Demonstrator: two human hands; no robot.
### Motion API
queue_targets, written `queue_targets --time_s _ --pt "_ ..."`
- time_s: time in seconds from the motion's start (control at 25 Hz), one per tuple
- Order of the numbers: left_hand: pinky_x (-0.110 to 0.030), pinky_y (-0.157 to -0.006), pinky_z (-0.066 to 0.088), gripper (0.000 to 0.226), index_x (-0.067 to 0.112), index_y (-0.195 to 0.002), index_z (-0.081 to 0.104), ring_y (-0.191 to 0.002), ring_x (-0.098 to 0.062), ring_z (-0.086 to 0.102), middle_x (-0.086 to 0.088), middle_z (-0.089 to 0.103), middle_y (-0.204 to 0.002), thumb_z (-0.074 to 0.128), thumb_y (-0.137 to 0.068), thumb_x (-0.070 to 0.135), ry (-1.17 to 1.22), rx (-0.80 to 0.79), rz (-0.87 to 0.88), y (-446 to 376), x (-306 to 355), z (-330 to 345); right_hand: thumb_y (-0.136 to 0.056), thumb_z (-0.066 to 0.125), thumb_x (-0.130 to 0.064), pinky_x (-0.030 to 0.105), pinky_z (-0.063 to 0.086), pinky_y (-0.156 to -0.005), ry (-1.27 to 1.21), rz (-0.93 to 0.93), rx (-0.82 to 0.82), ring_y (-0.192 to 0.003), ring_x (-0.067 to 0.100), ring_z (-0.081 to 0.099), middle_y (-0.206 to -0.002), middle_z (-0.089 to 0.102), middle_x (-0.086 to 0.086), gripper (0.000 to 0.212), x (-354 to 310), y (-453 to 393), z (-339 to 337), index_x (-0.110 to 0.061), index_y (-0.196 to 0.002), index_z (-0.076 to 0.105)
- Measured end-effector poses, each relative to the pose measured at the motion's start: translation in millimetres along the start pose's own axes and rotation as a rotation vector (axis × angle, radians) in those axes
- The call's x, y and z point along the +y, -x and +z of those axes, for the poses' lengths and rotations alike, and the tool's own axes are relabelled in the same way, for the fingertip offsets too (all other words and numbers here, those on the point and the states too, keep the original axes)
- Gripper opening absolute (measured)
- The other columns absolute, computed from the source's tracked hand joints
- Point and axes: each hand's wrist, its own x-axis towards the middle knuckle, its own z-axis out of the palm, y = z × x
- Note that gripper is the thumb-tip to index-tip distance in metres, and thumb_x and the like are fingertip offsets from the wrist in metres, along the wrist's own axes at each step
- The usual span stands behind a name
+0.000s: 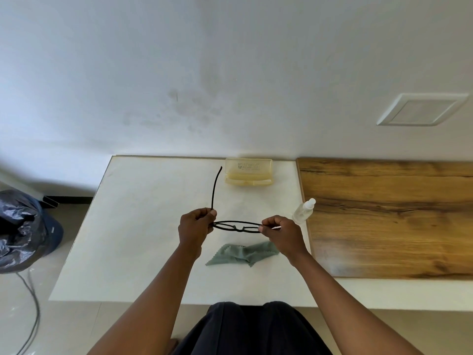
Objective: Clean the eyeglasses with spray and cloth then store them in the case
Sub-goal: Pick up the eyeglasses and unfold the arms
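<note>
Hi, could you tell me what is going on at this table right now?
A person holds black glasses above the white table, the left hand gripping one end of the frame and the right hand pinching the other. One temple arm sticks out, unfolded, away from the person. The green cloth lies crumpled on the table below the hands, the spray bottle stands to the right, and the yellowish case sits at the far edge.

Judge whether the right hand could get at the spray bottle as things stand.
Probably not yet: the right hand pinches the eyeglasses. The spray bottle stands unobstructed just beyond it.
</note>
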Motion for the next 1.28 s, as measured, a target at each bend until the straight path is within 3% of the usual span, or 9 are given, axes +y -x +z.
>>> queue_targets --time_s 0.12,0.28,0.4,0.52,0.72,0.88,1.12,1.28 --pt "-0.024 -0.063 0.048 0.012 0.0 -0.089 0.068 -0.065 -0.015 0.054 -0.006 0.061 -0.072 0.067 -0.083 0.01 0.004 -0.023 0.0 -3.8 0.0 -4.0 -0.078 0.071 -0.02 0.021 0.044 -0.068 0.086 -0.029 -0.041 -0.075 0.015 0.063 -0.082 0.07 0.0 0.008 -7.1 -5.5 2.1 -0.012 -0.08 0.071" --pt "-0.024 -0.063 0.048 0.01 0.0 -0.087 0.068 -0.064 -0.016 0.052 -0.007 0.059 -0.071 0.067 -0.083 0.01 0.009 -0.032 0.006 -6.4 -0.3 -4.3 -0.082 0.066 -0.015 0.023 0.042 -0.076 0.2 -0.106 -0.142 -0.083 0.016 0.059 -0.093 0.069 0.009 0.013 -14.2 -11.2 7.4 -0.01 -0.092 0.072" --pt "-0.023 -0.062 0.049 0.01 0.0 -0.086 0.068 -0.062 -0.016 0.052 -0.007 0.059 -0.069 0.067 -0.083 0.01 0.023 -0.018 -0.008 -7.5 -1.2 -4.3 -0.085 0.062 -0.012 0.028 0.044 -0.083 0.244 -0.155 -0.098 -0.092 0.023 0.06 -0.096 0.065 0.015 0.014 -15.1 -11.9 11.5 -0.008 -0.095 0.071" --pt "-0.022 -0.059 0.048 0.01 0.0 -0.086 0.068 -0.057 -0.015 0.05 -0.007 0.057 -0.065 0.067 -0.082 0.01 0.028 -0.008 -0.023 -6.9 -1.7 -3.5 -0.088 0.058 -0.012 0.025 0.042 -0.081 0.242 -0.154 -0.003 -0.093 0.024 0.06 -0.096 0.066 0.014 0.014 -14.1 -13.0 16.2 -0.007 -0.093 0.07" --pt "-0.023 -0.06 0.048 0.009 0.0 -0.085 0.067 -0.058 -0.016 0.05 -0.008 0.058 -0.067 0.066 -0.083 0.009 0.037 -0.028 -0.03 -4.7 -0.4 0.0 -0.09 0.054 -0.013 0.026 0.041 -0.077 0.038 -0.014 0.144 -0.086 0.018 0.057 -0.091 0.066 0.005 0.013 -16.3 -16.1 20.0 -0.007 -0.094 0.065" --pt "-0.022 -0.062 0.05 0.008 0.001 -0.085 0.067 -0.06 -0.015 0.051 -0.007 0.058 -0.067 0.066 -0.083 0.009 0.061 -0.036 -0.034 -4.1 -1.0 -1.2 -0.091 0.052 -0.018 0.036 0.044 -0.078 -0.285 0.19 0.239 -0.081 0.02 0.053 -0.086 0.06 0.004 0.014 -15.7 -21.5 17.4 -0.009 -0.1 0.059" --pt "-0.019 -0.059 0.051 0.007 0.003 -0.085 0.067 -0.062 -0.015 0.055 -0.006 0.06 -0.068 0.067 -0.083 0.01 0.078 -0.046 -0.069 0.5 -5.6 -4.7 -0.09 0.054 -0.015 0.033 0.045 -0.07 -0.424 0.263 0.19 -0.063 0.013 0.049 -0.07 0.057 0.0 0.005 -14.5 -17.0 13.8 -0.015 -0.088 0.059" --pt "-0.019 -0.06 0.051 0.013 0.002 -0.093 0.065 -0.067 -0.018 0.056 -0.007 0.061 -0.071 0.067 -0.083 0.009 0.127 -0.076 -0.072 2.9 1.8 -7.2 -0.09 0.056 -0.011 0.021 0.042 -0.055 -0.497 0.225 0.112 -0.056 0.01 0.046 -0.068 0.055 -0.001 0.008 -23.5 -17.8 5.7 -0.015 -0.088 0.062"
